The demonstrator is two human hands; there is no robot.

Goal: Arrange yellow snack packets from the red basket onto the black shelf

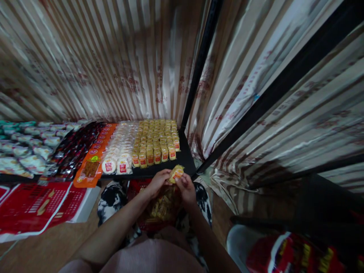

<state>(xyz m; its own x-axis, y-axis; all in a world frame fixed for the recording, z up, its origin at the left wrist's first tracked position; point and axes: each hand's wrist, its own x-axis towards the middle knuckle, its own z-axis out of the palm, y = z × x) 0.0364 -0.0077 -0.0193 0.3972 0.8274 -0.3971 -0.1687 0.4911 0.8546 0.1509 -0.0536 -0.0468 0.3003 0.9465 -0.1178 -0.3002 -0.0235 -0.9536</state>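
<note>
A small yellow packet (176, 173) sits pinched between the fingertips of the left hand (160, 182) and right hand (186, 186), just off the near edge of the black shelf (186, 151), by its right corner. Its wrapper looks shiny and crinkled, labelled orange-red; similar plump packets (155, 140) fill tight rows.

The packet (175, 176) is yellow, with a red-and-orange label (178, 173) showing. It is held aloft, slanting, its right end farther away, nearer than the yellow rows (155, 146) and above the loose pile (162, 206).
</note>
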